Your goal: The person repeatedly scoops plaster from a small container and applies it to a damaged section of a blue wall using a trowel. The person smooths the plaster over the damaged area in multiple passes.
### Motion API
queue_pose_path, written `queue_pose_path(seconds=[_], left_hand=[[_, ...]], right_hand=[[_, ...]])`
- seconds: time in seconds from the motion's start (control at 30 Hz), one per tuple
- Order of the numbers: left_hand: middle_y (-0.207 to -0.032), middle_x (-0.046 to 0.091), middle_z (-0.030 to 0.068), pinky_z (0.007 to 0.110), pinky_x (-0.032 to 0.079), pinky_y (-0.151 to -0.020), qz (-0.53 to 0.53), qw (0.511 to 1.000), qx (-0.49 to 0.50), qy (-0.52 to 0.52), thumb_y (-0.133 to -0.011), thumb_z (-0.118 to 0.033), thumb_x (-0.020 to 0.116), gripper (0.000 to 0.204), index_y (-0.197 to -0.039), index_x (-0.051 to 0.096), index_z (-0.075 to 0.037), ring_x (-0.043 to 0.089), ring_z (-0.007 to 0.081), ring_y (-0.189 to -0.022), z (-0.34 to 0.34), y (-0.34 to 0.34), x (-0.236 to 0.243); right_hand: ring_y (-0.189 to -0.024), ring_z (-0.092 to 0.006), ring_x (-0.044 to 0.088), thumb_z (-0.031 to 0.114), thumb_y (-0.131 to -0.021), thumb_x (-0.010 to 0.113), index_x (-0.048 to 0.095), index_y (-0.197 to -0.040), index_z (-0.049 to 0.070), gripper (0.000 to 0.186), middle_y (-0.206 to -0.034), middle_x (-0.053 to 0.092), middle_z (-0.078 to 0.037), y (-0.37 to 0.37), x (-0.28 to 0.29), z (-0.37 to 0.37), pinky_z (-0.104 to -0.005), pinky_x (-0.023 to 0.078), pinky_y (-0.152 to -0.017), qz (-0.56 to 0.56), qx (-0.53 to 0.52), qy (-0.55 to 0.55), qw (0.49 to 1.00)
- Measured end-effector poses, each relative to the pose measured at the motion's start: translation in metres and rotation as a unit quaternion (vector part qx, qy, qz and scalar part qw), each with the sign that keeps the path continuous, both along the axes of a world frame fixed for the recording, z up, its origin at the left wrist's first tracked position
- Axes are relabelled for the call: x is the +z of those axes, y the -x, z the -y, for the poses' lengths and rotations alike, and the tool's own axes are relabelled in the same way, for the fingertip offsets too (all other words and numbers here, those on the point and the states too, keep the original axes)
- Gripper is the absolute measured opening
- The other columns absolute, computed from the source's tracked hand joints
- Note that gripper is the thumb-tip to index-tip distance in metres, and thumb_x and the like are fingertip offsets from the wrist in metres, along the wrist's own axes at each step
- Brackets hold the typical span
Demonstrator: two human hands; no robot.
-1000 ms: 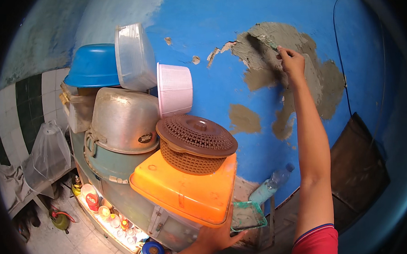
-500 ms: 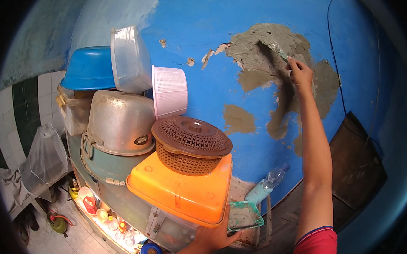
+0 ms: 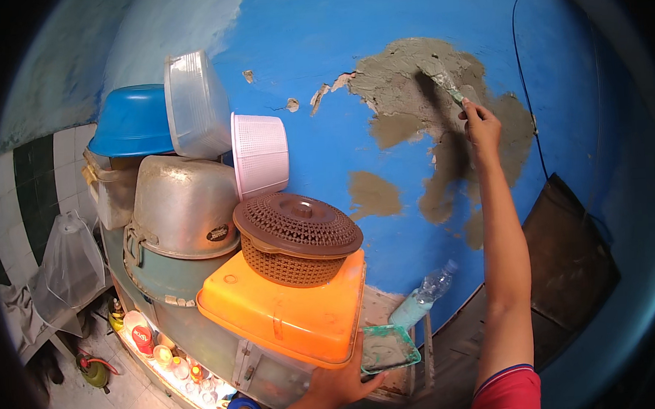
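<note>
Out toward the wall, my right hand [image 3: 481,128] grips the handle of a putty knife [image 3: 447,84]. Its blade lies against a broad patch of wet grey mortar [image 3: 409,74] on the blue wall. Low in the view, my left hand [image 3: 341,387] holds the near left corner of a small green plastic tray [image 3: 416,346], its thumb along the near side and a finger along the left edge. Grey mortar [image 3: 385,345] lies in the tray. The rest of that hand's fingers are partly hidden beside an orange plastic tub [image 3: 281,310].
On the orange tub stands a brown lidded basket [image 3: 301,265]. Left of it are stacked a metal pot [image 3: 183,208], a pink basket [image 3: 260,156], a clear box [image 3: 196,104] and a blue basin [image 3: 132,122]. A plastic bottle [image 3: 414,309] leans behind the tray. A black cable [image 3: 519,54] hangs at right.
The whole view has shifted slightly, so the wall and containers sit a little further left. The putty knife stays on the mortar patch, and my left hand stays by the tray.
</note>
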State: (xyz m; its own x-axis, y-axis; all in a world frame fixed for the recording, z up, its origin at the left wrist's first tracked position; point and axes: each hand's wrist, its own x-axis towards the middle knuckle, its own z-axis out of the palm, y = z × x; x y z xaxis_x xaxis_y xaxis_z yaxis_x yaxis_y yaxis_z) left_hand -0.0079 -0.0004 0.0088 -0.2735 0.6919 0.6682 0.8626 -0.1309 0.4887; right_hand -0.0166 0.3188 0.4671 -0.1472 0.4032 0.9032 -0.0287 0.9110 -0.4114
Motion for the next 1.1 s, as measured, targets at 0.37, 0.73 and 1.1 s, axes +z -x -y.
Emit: queue_pose_path(seconds=[0.37,0.73,1.1], left_hand=[[-0.151,0.05,0.0373,0.053,0.043,-0.116,-0.008,0.999,0.009,-0.032,-0.092,-0.063,0.068,0.103,-0.152,0.042,0.016,0.049,0.0501,-0.144,0.003,0.001,0.002],[-0.149,0.053,0.0361,0.053,0.044,-0.115,-0.022,0.999,0.02,-0.013,-0.091,-0.065,0.069,0.102,-0.152,0.045,0.013,0.051,0.0498,-0.142,0.001,-0.001,0.002],[-0.143,0.058,0.0334,0.054,0.045,-0.113,-0.031,0.999,0.029,-0.016,-0.089,-0.065,0.072,0.099,-0.149,0.05,0.011,0.054,0.0493,-0.138,0.0,-0.002,0.001]], right_hand=[[-0.059,-0.0074,0.059,0.031,-0.094,0.081,0.083,-0.1,0.001,0.031,-0.076,0.074,-0.006,-0.035,-0.021,-0.008,-0.0258,0.044,-0.055,-0.034,-0.033,0.016,0.999],[-0.074,-0.0191,0.066,0.024,-0.103,0.07,0.076,-0.129,0.015,0.028,-0.099,0.069,-0.009,-0.054,-0.014,0.003,-0.035,0.055,-0.069,-0.06,-0.269,-0.411,0.869],[-0.111,-0.0359,0.059,0.008,-0.092,0.069,0.058,-0.153,0.022,0.064,-0.126,0.059,-0.014,-0.034,-0.05,-0.028,-0.0477,0.057,-0.088,0.109,-0.458,-0.402,0.786]])
